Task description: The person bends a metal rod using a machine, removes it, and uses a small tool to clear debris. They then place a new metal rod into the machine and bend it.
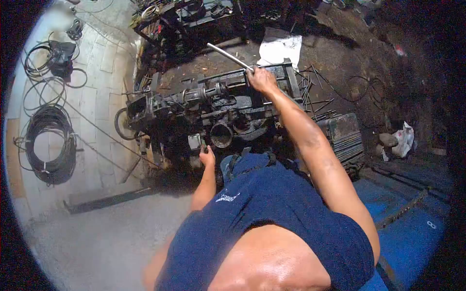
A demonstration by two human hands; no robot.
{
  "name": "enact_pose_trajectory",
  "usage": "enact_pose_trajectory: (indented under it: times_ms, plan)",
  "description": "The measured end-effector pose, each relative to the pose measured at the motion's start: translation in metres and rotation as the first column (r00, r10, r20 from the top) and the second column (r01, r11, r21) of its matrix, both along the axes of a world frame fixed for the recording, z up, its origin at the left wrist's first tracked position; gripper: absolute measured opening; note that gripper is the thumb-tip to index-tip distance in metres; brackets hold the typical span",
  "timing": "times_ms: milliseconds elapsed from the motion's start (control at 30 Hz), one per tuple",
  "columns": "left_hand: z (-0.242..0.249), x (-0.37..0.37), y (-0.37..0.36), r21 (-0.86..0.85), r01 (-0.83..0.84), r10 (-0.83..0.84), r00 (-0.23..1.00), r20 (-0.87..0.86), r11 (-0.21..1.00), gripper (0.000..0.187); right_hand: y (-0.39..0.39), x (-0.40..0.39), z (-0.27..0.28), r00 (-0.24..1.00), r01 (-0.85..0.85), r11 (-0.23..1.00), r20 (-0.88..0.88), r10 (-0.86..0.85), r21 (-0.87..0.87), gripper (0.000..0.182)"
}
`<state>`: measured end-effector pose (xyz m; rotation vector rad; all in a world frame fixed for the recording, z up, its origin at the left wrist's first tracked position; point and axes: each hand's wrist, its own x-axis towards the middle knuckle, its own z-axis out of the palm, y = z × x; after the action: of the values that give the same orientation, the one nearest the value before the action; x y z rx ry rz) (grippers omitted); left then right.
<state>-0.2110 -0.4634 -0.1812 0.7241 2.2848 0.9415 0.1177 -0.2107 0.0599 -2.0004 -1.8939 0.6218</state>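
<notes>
A dark, greasy machine (194, 104) with shafts, rails and a round open-ended cylinder (221, 135) stands before me. My right hand (262, 79) reaches over its far right part and is closed round one end of a pale metal rod (228, 55). The rod slants up and left, its other end free above the machine. Low at the near side, my left hand (207, 156) sits just below a small pale box (195, 141), left of the cylinder. Its fingers are curled together around a small dark part that I cannot make out.
Coils of dark wire (36, 140) lie on the tiled floor at left, with loose strands running towards the machine. Bundled metal rods (347, 150) lie at right, near a white bag (404, 138). A white sheet (280, 47) and a cluttered bench (208, 19) are beyond.
</notes>
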Motion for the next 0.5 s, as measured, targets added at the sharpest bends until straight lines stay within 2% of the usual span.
enact_pose_trajectory:
  times_ms: [67,100,133,167,200,233,300,367,433,500]
  plan:
    - [0.020,0.009,0.002,0.093,0.044,-0.039,0.998,-0.051,0.995,0.041,0.008,-0.004,-0.001,1.000,0.000,1.000,0.027,0.000,-0.015,0.049]
    - [0.032,0.013,0.002,0.096,0.033,-0.029,0.999,-0.045,0.995,0.041,0.010,-0.006,0.003,0.993,-0.016,1.000,0.120,0.017,-0.007,0.050]
    - [0.041,0.015,0.003,0.106,-0.002,-0.006,0.998,0.070,0.994,0.040,0.015,-0.008,0.004,0.977,-0.033,0.999,0.213,0.032,0.001,0.051]
    - [0.050,0.018,0.004,0.112,-0.037,0.016,0.983,0.183,0.993,0.039,0.023,-0.010,0.006,0.975,-0.043,0.999,0.218,0.041,0.003,0.051]
    - [0.047,0.016,0.006,0.080,-0.073,0.051,0.965,0.256,0.994,0.037,0.035,-0.012,0.007,0.979,-0.105,0.993,0.171,0.112,-0.049,0.052]
    - [0.044,0.015,0.006,0.081,-0.083,0.060,0.964,0.259,0.993,0.037,0.043,-0.016,0.007,0.976,-0.168,0.981,0.120,0.179,-0.098,0.053]
    - [0.039,0.010,0.007,0.107,-0.073,0.041,0.961,0.275,0.992,0.039,0.050,-0.019,-0.003,0.972,-0.194,0.980,0.126,0.196,-0.033,0.050]
    - [0.040,0.008,0.007,0.115,-0.078,0.040,0.952,0.303,0.990,0.040,0.055,-0.020,-0.021,0.976,-0.214,0.973,0.057,0.209,0.086,0.055]
    - [0.043,0.008,0.004,0.107,-0.079,0.039,0.942,0.334,0.991,0.041,0.054,-0.022,-0.022,0.976,-0.219,0.967,0.015,0.219,0.132,0.055]
    - [0.046,0.009,0.005,0.088,-0.040,0.011,0.952,0.306,0.995,0.041,0.058,-0.022,-0.022,0.974,-0.225,0.971,-0.007,0.226,0.075,0.055]
